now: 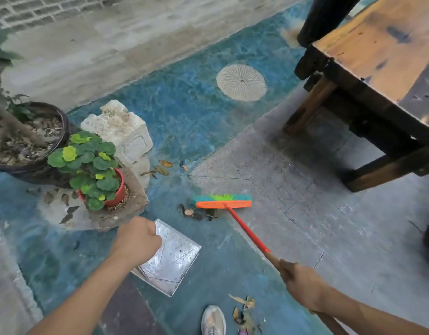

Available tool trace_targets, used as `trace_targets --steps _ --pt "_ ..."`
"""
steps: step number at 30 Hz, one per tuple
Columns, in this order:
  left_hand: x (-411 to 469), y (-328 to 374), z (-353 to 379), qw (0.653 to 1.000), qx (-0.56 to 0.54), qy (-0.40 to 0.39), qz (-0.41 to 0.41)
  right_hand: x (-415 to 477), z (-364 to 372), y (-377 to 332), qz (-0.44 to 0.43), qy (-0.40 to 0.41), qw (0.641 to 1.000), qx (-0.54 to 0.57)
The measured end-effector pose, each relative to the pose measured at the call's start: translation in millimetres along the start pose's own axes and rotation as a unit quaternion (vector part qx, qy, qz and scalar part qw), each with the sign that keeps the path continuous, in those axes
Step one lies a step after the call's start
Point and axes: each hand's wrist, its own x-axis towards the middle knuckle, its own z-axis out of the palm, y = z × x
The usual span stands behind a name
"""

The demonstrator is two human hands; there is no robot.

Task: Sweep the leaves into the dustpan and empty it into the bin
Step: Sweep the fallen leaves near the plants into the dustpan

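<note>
My right hand [299, 282] grips the wooden end of a broom handle [247, 232]. The broom's orange head [223, 203] with green and blue bristles rests on the floor ahead. A small heap of brown leaves [196, 213] lies just in front of the head, on my side. My left hand [138, 239] is curled in a fist over the near left part of a shiny metal dustpan [172, 259], whose handle is hidden under the fist. More leaves [164, 168] lie by the white stone, and another bunch [243, 310] lies by my shoe. No bin is in view.
A potted green plant [95, 172] in a red pot stands on a flat rock, next to a carved white stone [121, 131] and a large dark planter [27, 141]. A wooden table [382, 76] fills the upper right. A round stone disc [241, 82] lies in the floor.
</note>
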Motion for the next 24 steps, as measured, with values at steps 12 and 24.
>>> trace_targets --steps 12,24 --pt "-16 -17 -8 0.999 -0.024 0.021 0.001 88 -41 -126 -0.078 0.052 0.996 -0.006" --pt "-35 -26 -9 0.997 -0.051 0.045 -0.03 68 31 -107 -0.061 0.011 0.997 -0.054"
